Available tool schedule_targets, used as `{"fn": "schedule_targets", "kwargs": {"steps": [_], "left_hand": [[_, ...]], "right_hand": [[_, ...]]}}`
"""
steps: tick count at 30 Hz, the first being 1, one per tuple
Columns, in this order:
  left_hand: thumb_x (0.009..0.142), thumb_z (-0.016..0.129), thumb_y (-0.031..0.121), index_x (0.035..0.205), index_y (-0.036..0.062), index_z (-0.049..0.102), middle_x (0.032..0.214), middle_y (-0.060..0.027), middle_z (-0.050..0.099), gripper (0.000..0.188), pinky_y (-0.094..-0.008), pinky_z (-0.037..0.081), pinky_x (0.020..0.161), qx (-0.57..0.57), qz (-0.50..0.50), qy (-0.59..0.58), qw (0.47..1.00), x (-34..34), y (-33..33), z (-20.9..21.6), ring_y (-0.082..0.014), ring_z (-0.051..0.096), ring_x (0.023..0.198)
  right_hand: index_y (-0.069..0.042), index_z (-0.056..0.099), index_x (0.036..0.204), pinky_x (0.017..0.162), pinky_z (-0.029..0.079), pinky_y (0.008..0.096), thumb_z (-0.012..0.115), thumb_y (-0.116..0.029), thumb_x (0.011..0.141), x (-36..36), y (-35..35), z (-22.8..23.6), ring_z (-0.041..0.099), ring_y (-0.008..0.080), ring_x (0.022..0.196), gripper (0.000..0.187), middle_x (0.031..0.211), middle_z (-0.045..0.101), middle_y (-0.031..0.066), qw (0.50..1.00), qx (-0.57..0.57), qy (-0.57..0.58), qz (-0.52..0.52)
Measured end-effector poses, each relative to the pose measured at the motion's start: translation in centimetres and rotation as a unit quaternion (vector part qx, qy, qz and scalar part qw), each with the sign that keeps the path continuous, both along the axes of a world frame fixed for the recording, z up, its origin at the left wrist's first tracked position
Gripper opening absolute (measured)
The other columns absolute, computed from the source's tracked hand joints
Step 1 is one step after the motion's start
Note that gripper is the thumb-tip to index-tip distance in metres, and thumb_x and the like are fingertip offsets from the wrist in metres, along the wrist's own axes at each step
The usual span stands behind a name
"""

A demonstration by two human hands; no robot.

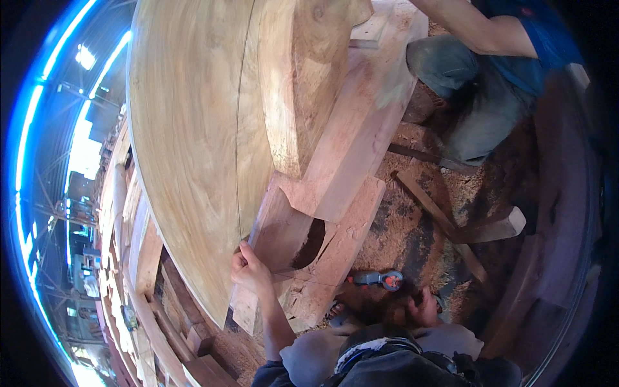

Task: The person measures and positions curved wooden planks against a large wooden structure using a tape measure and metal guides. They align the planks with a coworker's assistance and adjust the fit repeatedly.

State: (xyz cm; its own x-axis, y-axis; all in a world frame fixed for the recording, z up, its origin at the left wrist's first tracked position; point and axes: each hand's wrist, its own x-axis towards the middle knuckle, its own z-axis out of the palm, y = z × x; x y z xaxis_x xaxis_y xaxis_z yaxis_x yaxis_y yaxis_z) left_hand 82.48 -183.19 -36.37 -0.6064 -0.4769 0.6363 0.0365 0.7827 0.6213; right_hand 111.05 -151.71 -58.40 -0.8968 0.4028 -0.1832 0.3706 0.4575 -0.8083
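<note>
My left hand (252, 273) pinches a thin dark string (238, 129) at the near edge of a wide, pale wooden slab (193, 129). From there the string runs up across the slab's face, out of view at the top. A second stretch passes rightward from my hand, towards a small grey-and-red tool with a round end, apparently a line reel (377, 279). My right hand (423, 309) is beside the reel, over the shaded ground, its fingers curled. Whether it holds anything is hidden. Beneath my left wrist lies a reddish notched beam (348, 238) with a dark hollow.
A thick wood block (300, 84) rests against the slab. At the upper right a co-worker (490, 97) in a blue shirt crouches, one arm stretched over the beam. Loose timber offcuts (451, 226) lie on sawdust. Stacked planks (138, 238) stand at the left.
</note>
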Motion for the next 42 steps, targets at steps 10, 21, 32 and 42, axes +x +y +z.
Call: {"fn": "schedule_targets", "kwargs": {"steps": [10, 21, 32, 42], "left_hand": [[0.099, 0.07, 0.032, 0.066, -0.0047, 0.062, 0.055, -0.0089, 0.055, 0.05, -0.0396, 0.039, 0.052, 0.014, 0.008, -0.034, 0.999, 0.2, 0.1, 0.1, -0.0175, 0.047, 0.053], [0.1, 0.069, 0.027, 0.065, -0.0027, 0.058, 0.052, -0.0108, 0.053, 0.047, -0.0411, 0.036, 0.048, -0.006, -0.017, 0.003, 1.0, 0.1, 0.6, 0.7, -0.0183, 0.044, 0.048], [0.101, 0.069, 0.027, 0.064, -0.0022, 0.056, 0.05, -0.0047, 0.046, 0.049, -0.0366, 0.032, 0.046, 0.066, -0.01, -0.026, 0.997, 0.1, 0.4, 0.4, -0.0116, 0.038, 0.049], [0.1, 0.07, 0.025, 0.063, -0.001, 0.057, 0.048, -0.0033, 0.046, 0.047, -0.0351, 0.031, 0.045, 0.083, -0.01, -0.031, 0.996, 0.1, 0.5, 0.5, -0.0109, 0.038, 0.046]], "right_hand": [[-0.003, 0.056, 0.105, 0.07, 0.058, 0.0372, 0.079, -0.014, 0.088, -17.5, -0.9, 13.7, 0.073, 0.025, 0.081, 0.031, 0.087, 0.071, 0.0138, 0.933, -0.157, 0.31, 0.089], [-0.005, 0.04, 0.104, 0.058, 0.052, 0.0309, 0.074, -0.002, 0.091, -28.6, -7.2, 28.6, 0.061, 0.0126, 0.068, 0.036, 0.086, 0.064, 0.0082, 0.859, -0.463, 0.167, 0.143], [-0.006, 0.041, 0.106, 0.061, 0.058, 0.031, 0.072, 0.002, 0.087, -39.1, -14.3, 32.6, 0.066, 0.0131, 0.074, 0.037, 0.088, 0.067, 0.0073, 0.847, -0.452, 0.277, 0.043], [0.0, 0.046, 0.107, 0.062, 0.057, 0.031, 0.074, -0.002, 0.084, -39.7, -17.2, 30.8, 0.068, 0.0149, 0.077, 0.037, 0.09, 0.071, 0.0126, 0.836, -0.479, 0.268, -0.006]]}}
